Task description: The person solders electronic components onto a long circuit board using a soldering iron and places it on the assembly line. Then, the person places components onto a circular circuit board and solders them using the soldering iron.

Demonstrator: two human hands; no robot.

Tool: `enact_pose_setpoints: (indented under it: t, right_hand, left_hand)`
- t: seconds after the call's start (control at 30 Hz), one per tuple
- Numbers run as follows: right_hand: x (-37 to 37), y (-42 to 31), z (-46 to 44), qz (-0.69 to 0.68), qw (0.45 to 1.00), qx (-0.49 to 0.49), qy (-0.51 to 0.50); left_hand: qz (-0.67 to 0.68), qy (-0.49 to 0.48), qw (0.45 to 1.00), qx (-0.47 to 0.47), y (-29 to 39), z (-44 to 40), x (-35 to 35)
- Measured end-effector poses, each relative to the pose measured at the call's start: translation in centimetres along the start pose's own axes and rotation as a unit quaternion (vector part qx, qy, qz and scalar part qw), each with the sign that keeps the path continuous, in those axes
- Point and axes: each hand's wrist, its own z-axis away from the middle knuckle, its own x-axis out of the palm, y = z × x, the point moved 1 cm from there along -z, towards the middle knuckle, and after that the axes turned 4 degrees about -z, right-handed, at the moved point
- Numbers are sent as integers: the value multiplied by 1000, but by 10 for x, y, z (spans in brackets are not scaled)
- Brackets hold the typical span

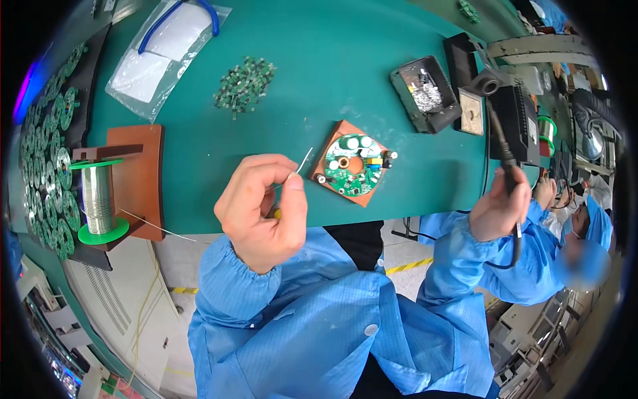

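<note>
My left hand (262, 209) is closed, its thumb and forefinger pinching a thin solder wire (305, 159) that points up toward the right. Just right of it, a round green circuit board (352, 181) with white capacitors and a copper coil lies on a square brown block (340, 130). My right hand (500, 206) is wrapped round the handle of a soldering iron (503, 143), whose shaft points up toward the iron holder (485, 83). A spool of solder wire (98, 198) with green flanges stands on a brown stand (149, 179) at the left.
Small green boards (244, 85) lie heaped on the green table (319, 53). A plastic bag (149, 66) is at the upper left, round boards (53, 159) at the far left. A black box (425, 93) holds small metal parts. A co-worker (585, 226) sits at the right.
</note>
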Motion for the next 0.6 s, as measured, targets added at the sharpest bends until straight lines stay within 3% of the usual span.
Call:
enact_pose_setpoints:
  t: [0.03,0.13,0.17,0.27,0.33,0.6]
  right_hand:
    - [6,-7,-12,-8,997,2,81]
    - [-2,-6,-42,-10,998,15,65]
    - [-3,-4,-52,-10,998,60,0]
    - [10,7,-63,24,978,196,-64]
    - [33,8,-65,-23,957,263,-123]
    - [55,31,-64,-43,962,250,-101]
  left_hand:
    - [0,-2,1000,-2,-1,0,0]
    - [2,-2,1000,-10,0,1,-1]
    - [4,-1,1000,-8,0,2,-1]
    - [19,3,1000,-4,-2,2,0]
    - [24,3,1000,-9,-3,2,0]
    - [5,6,1000,-9,-2,0,1]
